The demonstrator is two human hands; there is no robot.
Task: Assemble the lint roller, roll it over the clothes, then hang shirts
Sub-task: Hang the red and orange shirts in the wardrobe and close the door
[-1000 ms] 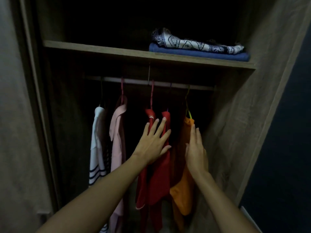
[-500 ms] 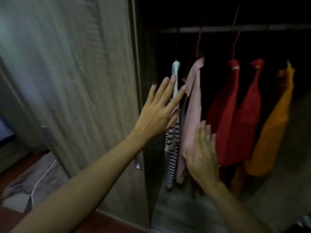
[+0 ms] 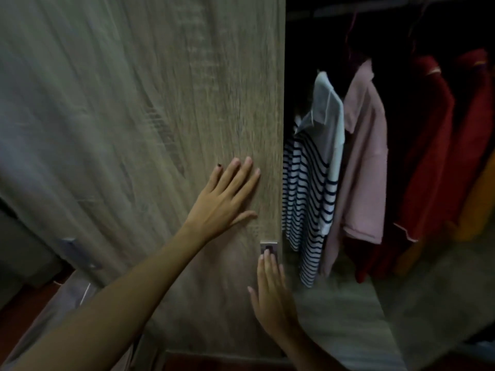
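Shirts hang on the rail inside the dark wardrobe: a striped navy-and-white shirt (image 3: 310,188), a pink shirt (image 3: 367,167), two red shirts (image 3: 428,145) and an orange one (image 3: 482,199) at the right edge. My left hand (image 3: 225,199) lies flat with straight fingers on the wooden wardrobe door (image 3: 150,108). My right hand (image 3: 273,293) is lower, fingers straight, its fingertips touching the small metal handle (image 3: 268,247) at the door's edge. No lint roller is in view.
A second metal handle (image 3: 80,254) shows on a door panel at the lower left. Pale cloth (image 3: 67,298) lies on the reddish floor beside it. The wardrobe's wooden bottom (image 3: 348,311) is lit below the shirts.
The view has swung left from the hanging shirts. Both hands left the clothes and now lie on the wardrobe door, which covers more of the opening.
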